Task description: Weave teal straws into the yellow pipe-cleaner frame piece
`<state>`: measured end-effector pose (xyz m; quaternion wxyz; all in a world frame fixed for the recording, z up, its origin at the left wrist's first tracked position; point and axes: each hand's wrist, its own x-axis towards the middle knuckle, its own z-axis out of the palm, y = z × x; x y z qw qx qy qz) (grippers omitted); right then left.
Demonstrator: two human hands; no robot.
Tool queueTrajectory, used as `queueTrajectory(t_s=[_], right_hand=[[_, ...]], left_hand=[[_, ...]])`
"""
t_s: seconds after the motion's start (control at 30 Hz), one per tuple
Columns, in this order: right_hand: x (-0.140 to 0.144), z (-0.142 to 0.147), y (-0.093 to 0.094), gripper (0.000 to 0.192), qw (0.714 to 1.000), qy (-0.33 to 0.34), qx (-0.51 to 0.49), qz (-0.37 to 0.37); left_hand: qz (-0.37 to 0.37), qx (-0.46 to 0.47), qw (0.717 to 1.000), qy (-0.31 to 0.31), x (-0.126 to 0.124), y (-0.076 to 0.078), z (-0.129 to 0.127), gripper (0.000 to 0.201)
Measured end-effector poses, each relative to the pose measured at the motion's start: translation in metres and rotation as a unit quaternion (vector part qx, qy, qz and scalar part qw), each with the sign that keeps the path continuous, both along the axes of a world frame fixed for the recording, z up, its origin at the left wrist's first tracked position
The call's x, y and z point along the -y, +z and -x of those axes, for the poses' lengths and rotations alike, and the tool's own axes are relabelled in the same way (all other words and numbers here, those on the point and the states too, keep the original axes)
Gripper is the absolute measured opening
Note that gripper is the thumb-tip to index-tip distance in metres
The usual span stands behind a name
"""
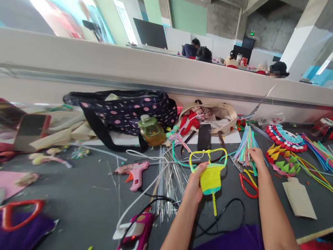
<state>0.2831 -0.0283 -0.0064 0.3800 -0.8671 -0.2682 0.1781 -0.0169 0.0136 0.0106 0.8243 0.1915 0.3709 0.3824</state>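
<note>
two hands at work, one straw piece in hand

your left hand (195,182) is clenched around a yellow woven straw craft piece (210,175), held upright just above the dark table (78,194); its yellow loop rises above your fingers and a thin tail hangs below. your right hand (256,156) rests with fingers closed on a bundle of pastel straws (244,144), just right of the piece. red-handled scissors (247,185) lie between your forearms. a pink glue gun (134,173) lies well left, a black phone (204,137) behind, by a beige tote bag (221,113).
</note>
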Motion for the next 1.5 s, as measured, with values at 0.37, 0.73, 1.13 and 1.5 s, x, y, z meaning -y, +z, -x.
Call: queueTrajectory(t_s=[0.37,0.73,1.13,1.5], right_hand=[[0.025,0.016,0.009,0.018,0.954,0.026,-0.245,-0.173],[0.061,0.082,0.024,0.027,0.883,0.042,-0.379,-0.275],[0.131,0.124,0.061,0.020,0.857,0.137,-0.361,-0.342],[0.054,0.067,0.001,0.037,0.968,-0.003,-0.102,-0.227]], left_hand=[[0.017,0.017,1.000,0.004,0.000,0.003,-0.001,0.025],[0.034,0.034,0.999,0.017,-0.004,-0.001,0.000,0.028],[0.044,0.060,0.997,0.000,-0.004,0.002,0.002,0.023],[0.028,0.042,0.999,-0.011,-0.003,-0.001,0.001,0.026]])
